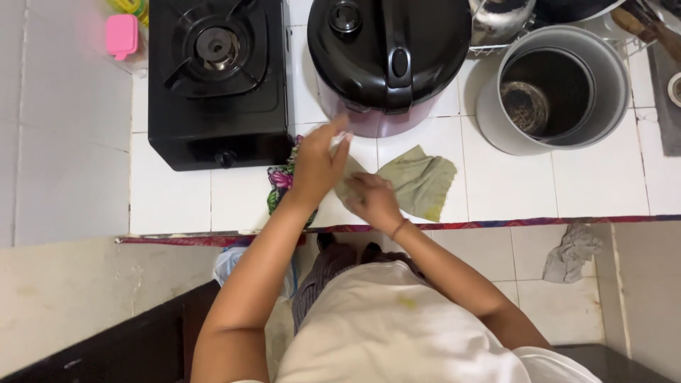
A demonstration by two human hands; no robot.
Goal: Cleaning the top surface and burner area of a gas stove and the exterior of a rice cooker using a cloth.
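Olive-green cloth, crumpled and frayed at the edges, spread flat on white tiled counter at 6 o'clock from black-lidded cooker. Right hand pressed palm-down on cloth's 9 o'clock end, fingers loosely curled over it. Left hand just at 10 o'clock from right, fingers pinched around something small and pale; cannot tell what. Flowered rag under left wrist. Black 1-burner stove at 9 o'clock from cooker, grey pot at 3 o'clock.

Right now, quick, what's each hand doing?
Left hand: closed on a small whitish scrap by the rice cooker.
Right hand: pressed on the green cloth, grip unclear.
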